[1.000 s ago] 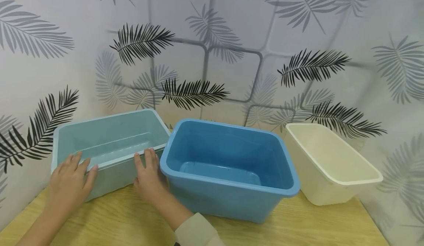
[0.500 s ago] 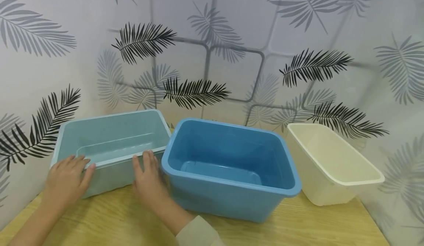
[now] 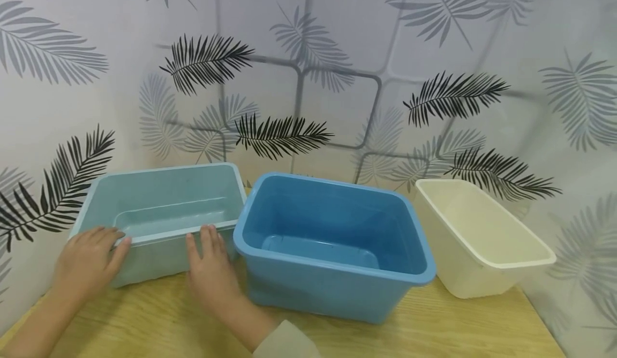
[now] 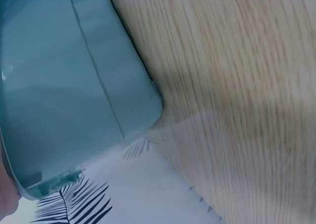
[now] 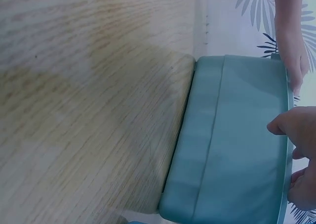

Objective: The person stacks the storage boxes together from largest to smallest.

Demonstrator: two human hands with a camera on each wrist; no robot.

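Gripping the teal bin (image 3: pixel 159 259), long axis sideways, by its near rim (image 3: pixel 161 236) — left hand (image 3: pixel 87 261) at left corner, right hand (image 3: pixel 212 275) towards right.

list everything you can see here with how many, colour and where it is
Wood-grain table: 1, yellowish, across the bottom
Leaf-print wall covering: 1, pale grey, behind the table
Pale teal rectangular plastic bin: 1, lighter rim, left
Blue rectangular plastic bin: 1, blue throughout, middle
Cream rectangular plastic bin: 1, pale cream, right
Beige sleeve: 1, beige, right forearm
Left hand: 1, teal bin's near-left corner
Right hand: 1, teal bin's near rim
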